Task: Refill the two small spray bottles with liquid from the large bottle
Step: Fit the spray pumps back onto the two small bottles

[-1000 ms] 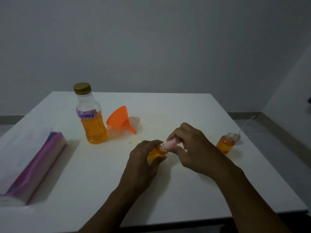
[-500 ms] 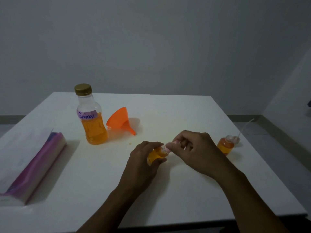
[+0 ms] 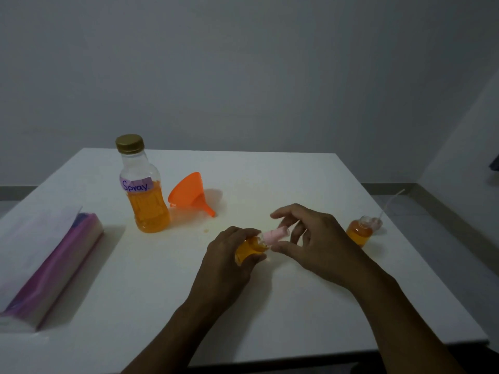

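Gripping the small spray bottle (image 3: 249, 251) round its body, the left hand (image 3: 229, 260) is holding it just above the table (image 3: 297, 179), tilted with its neck pointing right and slightly away. The pink spray head (image 3: 274, 235) is sitting on that neck. The right hand (image 3: 318, 244) is hovering around the head with its fingers (image 3: 282, 213) spread and loosely curved, the thumb lying under the neck and the forefinger lifted clear above. It is holding nothing firmly, and whether any fingertip is brushing the head is too fine to tell.

The bottle is showing orange liquid inside, so the person is probably screwing the head down after a fill, with the right hand opening for a fresh grip. The next move is calling for a pinch on the head and another turn while the left hand is bracing the body.

To the right, near the table edge, the second small bottle (image 3: 359, 233) is standing upright with liquid in it, its own loose spray head (image 3: 376, 223) lying just beside it. That one is probably waiting for closing too.

Further left and beyond the hands, the orange funnel (image 3: 187, 197) is lying on its side beside the large bottle (image 3: 147, 209), which is standing capped and roughly half full.
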Tool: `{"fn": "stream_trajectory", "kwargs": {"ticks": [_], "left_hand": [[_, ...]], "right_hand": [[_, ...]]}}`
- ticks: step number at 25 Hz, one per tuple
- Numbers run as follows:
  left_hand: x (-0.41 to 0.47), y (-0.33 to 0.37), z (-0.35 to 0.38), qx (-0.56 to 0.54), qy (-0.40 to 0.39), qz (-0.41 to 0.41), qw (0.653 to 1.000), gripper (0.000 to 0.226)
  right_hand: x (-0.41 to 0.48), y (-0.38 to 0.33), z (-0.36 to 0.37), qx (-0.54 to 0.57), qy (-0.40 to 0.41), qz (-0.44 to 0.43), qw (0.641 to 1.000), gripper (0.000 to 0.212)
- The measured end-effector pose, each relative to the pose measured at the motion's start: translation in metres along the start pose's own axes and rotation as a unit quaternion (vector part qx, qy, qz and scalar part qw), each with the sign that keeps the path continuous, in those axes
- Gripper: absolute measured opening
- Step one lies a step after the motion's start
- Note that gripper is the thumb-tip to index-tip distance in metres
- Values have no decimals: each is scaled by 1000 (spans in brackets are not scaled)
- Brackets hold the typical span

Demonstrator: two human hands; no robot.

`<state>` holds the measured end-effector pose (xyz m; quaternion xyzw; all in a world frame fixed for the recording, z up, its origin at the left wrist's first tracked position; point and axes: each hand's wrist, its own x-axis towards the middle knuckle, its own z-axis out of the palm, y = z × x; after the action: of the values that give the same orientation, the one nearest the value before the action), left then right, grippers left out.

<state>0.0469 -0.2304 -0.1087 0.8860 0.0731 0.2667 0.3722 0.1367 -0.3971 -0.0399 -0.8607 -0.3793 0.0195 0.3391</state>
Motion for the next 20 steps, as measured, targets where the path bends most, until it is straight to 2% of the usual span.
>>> {"fn": "stream_trajectory", "kwargs": {"ticks": [2,4,9,11,13,16,18,20], "left_hand": [[0,0,0,6,3,6,1000,42],[0,0,-1,10,-2,21,1000,41],[-4,4,2,37,-36,84,995,47],[-3,4,3,86,-28,106,990,46],[-2,4,2,141,-4,133,981,47],[-5,6,3,184,23,161,969,54],[-6,8,5,181,23,148,972,55],[-5,8,5,162,12,125,979,52]], "right_hand": [[0,1,2,-15,4,-49,999,27],[0,0,6,-29,22,-50,998,19],[3,-3,10,-46,2,3,999,50],[4,-11,12,-34,-17,55,998,53],[6,-16,13,9,-39,150,988,51],[9,-17,8,169,-73,293,938,41],[7,-18,8,196,-78,310,927,38],[5,-18,11,136,-56,272,951,44]]}}
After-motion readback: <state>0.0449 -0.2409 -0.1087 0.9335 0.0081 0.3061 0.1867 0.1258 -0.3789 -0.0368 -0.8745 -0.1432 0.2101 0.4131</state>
